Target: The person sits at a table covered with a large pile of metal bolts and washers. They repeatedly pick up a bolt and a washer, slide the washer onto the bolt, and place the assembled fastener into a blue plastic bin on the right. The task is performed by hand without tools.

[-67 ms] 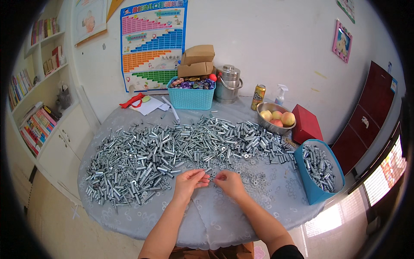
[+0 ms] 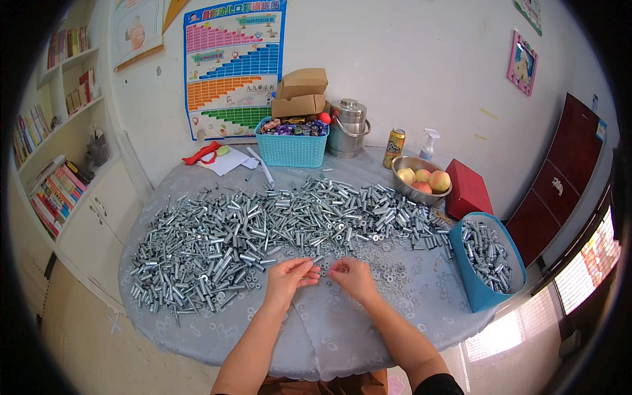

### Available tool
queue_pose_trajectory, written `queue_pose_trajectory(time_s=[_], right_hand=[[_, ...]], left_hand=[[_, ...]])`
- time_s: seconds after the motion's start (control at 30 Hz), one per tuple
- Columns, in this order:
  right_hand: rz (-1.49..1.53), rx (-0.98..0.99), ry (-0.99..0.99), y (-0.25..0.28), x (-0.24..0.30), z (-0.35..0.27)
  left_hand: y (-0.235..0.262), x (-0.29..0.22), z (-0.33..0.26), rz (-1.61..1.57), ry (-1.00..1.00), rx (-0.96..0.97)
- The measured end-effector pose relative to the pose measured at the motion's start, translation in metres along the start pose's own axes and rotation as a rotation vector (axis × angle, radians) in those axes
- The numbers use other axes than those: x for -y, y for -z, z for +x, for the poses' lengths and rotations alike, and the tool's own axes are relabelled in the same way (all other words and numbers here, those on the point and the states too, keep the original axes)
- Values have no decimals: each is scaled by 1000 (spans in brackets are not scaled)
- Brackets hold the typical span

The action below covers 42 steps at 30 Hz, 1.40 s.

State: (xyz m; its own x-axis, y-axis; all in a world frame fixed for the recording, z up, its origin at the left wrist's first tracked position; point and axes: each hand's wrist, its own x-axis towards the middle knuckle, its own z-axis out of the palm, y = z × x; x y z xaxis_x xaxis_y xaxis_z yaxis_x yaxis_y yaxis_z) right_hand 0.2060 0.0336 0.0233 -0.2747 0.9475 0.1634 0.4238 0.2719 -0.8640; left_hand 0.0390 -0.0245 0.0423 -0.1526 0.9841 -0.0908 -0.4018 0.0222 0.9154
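My left hand [image 2: 287,282] is closed in a pinch near the front middle of the table, thumb and fingers together. A small piece of metal shows by its fingertips, but I cannot tell whether it is held. Just to the right, my right hand [image 2: 354,279] is also pinched, its fingertips pointing at the left hand with a small gap between. Whatever it grips is too small to make out. Beyond both hands spreads a wide heap of silvery metal bolts and sleeves [image 2: 243,230]. Loose washers [image 2: 388,273] lie scattered beside my right hand.
A blue bin [image 2: 479,299] filled with metal sleeves stands at the right edge. Behind the heap are a turquoise basket [image 2: 289,153], a steel canister [image 2: 346,131], a yellow can [image 2: 394,149], a bowl of fruit [image 2: 401,181] and a red box [image 2: 469,189]. Grey cloth [image 2: 322,342] covers the table.
My right hand has shifted very slightly, its fingertips a little higher. The left hand and the heap look the same.
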Motion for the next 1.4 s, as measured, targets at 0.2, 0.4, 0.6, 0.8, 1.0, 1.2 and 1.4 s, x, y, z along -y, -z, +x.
queue_pose_trajectory(time_s=[0.2,0.4,0.6,0.8,1.0,1.2,1.4], right_hand=[[534,-71,-63,12,0,5],[640,-54,-34,13,8,0],[624,-80,39,8,11,-3],[437,-55,265,6,11,-5],[502,-48,283,8,13,-5],[172,-33,83,14,24,-10],[-361,143,209,7,4,-14]], left_hand=[[-3,0,-2,13,30,32],[-6,0,-4,60,40,47],[-6,2,-3,54,30,34],[-6,5,-2,40,31,26],[-3,7,0,-36,72,29],[1,8,2,-112,74,45],[-1,5,2,-104,71,30]])
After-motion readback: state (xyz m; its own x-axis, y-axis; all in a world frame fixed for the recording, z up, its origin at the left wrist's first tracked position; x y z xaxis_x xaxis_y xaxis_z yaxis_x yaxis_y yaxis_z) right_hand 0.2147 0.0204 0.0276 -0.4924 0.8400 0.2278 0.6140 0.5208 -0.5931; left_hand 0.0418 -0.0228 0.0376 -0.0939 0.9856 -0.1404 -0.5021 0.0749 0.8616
